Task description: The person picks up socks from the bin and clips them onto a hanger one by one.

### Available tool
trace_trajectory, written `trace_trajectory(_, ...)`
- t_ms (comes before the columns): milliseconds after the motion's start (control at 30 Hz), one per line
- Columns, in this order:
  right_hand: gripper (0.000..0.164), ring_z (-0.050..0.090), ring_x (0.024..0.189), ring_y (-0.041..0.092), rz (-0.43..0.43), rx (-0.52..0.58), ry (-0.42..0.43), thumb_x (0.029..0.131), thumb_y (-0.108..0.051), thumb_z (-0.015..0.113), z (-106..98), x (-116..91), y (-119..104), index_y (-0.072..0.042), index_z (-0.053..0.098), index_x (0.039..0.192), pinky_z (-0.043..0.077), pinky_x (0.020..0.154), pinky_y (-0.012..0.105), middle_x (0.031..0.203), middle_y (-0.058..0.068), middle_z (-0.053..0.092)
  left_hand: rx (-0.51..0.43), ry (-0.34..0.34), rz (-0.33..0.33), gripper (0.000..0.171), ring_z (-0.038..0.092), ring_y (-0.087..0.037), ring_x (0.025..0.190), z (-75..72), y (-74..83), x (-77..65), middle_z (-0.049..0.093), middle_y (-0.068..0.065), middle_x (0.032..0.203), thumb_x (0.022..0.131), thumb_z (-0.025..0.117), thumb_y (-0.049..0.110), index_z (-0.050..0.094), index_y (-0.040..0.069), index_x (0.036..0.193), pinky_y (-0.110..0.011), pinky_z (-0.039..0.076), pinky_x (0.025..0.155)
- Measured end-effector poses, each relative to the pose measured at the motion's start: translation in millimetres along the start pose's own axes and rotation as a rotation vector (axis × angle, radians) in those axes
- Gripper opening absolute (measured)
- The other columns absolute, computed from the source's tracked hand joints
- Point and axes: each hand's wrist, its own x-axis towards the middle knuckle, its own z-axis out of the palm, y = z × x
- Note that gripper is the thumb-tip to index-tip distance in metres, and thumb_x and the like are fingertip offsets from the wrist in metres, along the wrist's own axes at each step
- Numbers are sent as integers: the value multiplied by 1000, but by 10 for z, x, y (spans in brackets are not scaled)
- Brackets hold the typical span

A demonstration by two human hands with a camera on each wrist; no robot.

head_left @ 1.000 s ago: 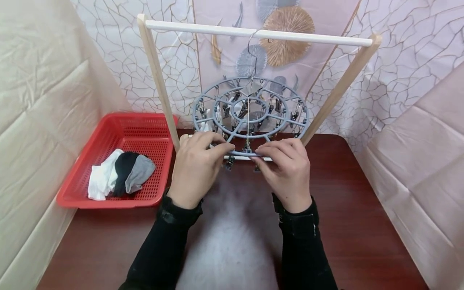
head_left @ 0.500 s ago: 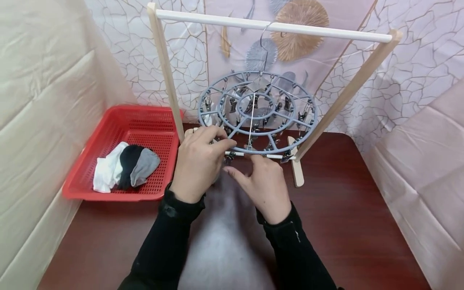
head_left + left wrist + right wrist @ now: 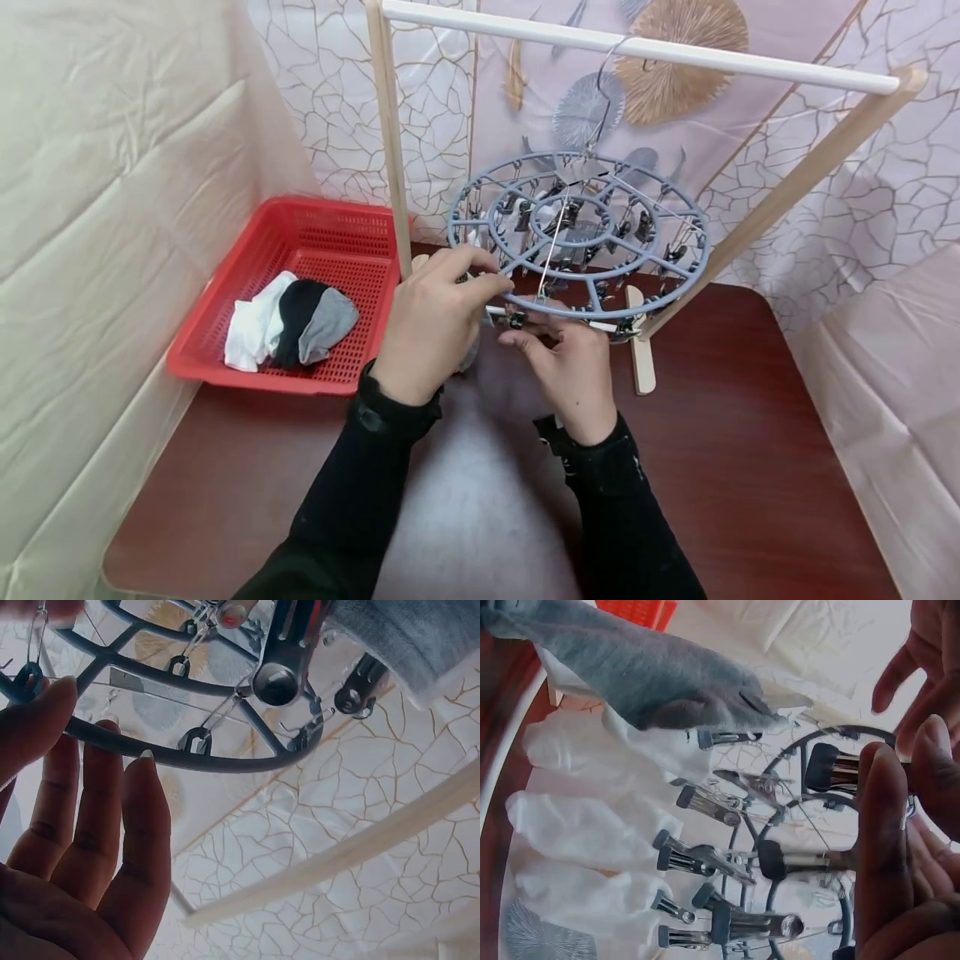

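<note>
A round grey-blue clip hanger (image 3: 637, 310) hangs by its hook below a white bar. My left hand (image 3: 442, 312) pinches the near left rim; in the left wrist view its fingertips (image 3: 146, 761) meet the hanger's rim (image 3: 217, 763). My right hand (image 3: 573, 367) is under the near rim. Its thumb and fingers close round a hanging clip (image 3: 832, 769); the thumb hides part of it. Beside it, in the right wrist view, a grey sock (image 3: 667, 682) and several white socks (image 3: 592, 832) hang from clips. Little of these shows in the head view.
A red basket (image 3: 187, 367) on the left holds white, black and grey cloth pieces (image 3: 292, 321), apparently socks. The wooden rack's right post (image 3: 802, 192) and left post (image 3: 392, 142) flank the hanger, with a foot (image 3: 642, 358) on the dark red table (image 3: 750, 467).
My right hand has left the rim and gone below it to a clip, while the left stays on the rim. The head view has turned left, so things appear further right.
</note>
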Motion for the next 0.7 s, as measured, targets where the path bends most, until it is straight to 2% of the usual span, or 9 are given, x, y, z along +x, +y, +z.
trace_trajectory(133, 35, 85, 90, 21, -29, 107, 12, 90, -8, 94, -29, 16, 21, -6, 87, 124, 51, 76, 14, 109, 13, 88, -12, 21, -11, 23, 76, -30, 110, -33, -34, 16, 81, -6, 118, 106, 74, -1, 90, 14, 111, -45, 64, 95)
trace_trajectory(200, 33, 76, 78, 12, -66, 151, 33, 90, -5, 93, -5, 7, 31, -4, 88, 122, 47, 73, 15, 113, 14, 88, 1, 14, -25, 24, 76, -33, 115, -74, -75, -4, 82, -9, 123, 104, 74, -3, 88, 13, 116, -48, 64, 99)
trace_trajectory(267, 29, 61, 67, 8, -106, 173, 61, 91, -2, 92, 14, -16, 38, -2, 88, 120, 41, 69, 17, 113, 16, 88, 59, -17, -52, 32, 77, -38, 117, -147, -139, -14, 81, -13, 128, 101, 72, -7, 83, 10, 126, -52, 65, 95)
trace_trajectory(333, 23, 59, 63, 9, -139, 170, 85, 93, -2, 90, 34, -24, 34, -1, 87, 116, 41, 67, 17, 108, 16, 88, 152, -85, -103, 43, 77, -43, 117, -236, -303, 20, 81, -17, 132, 100, 67, -9, 77, 8, 137, -56, 66, 86)
trace_trajectory(433, 13, 73, 66, 18, -160, 176, 113, 98, 0, 86, 54, -6, 30, 2, 87, 110, 53, 70, 15, 99, 16, 88, 283, -320, -240, 40, 76, -49, 114, -353, -759, 162, 80, -22, 131, 99, 64, -4, 73, 6, 138, -65, 64, 80)
trace_trajectory(533, 8, 83, 75, 25, -161, 157, 129, 100, -2, 84, 30, 7, 28, 2, 87, 105, 63, 76, 20, 91, 15, 87, 373, -680, -391, 15, 74, -45, 98, -387, -1329, 253, 78, -20, 108, 103, 61, 6, 75, 6, 110, -67, 61, 80)
trace_trajectory(600, 8, 82, 73, 24, -166, 121, 142, 99, -5, 86, -16, 1, 32, 2, 88, 103, 62, 72, 22, 87, 14, 86, 395, -906, -457, 12, 67, -37, 86, -366, -1634, 235, 72, -17, 97, 102, 63, 6, 68, 7, 91, -61, 57, 77)
trace_trajectory(633, 9, 82, 72, 23, -171, 101, 148, 98, -7, 87, -46, -4, 34, 1, 88, 102, 60, 70, 22, 85, 14, 86, 399, -989, -475, 18, 63, -33, 81, -347, -1739, 210, 71, -15, 93, 101, 64, 6, 66, 9, 84, -58, 55, 75)
trace_trajectory(700, 9, 81, 70, 22, -180, 85, 163, 96, -8, 89, -97, -11, 37, 0, 89, 99, 59, 68, 24, 82, 13, 85, 404, -1117, -510, 16, 64, -33, 84, -235, -1962, 127, 74, -20, 100, 101, 69, 10, 69, 8, 85, -58, 56, 79)
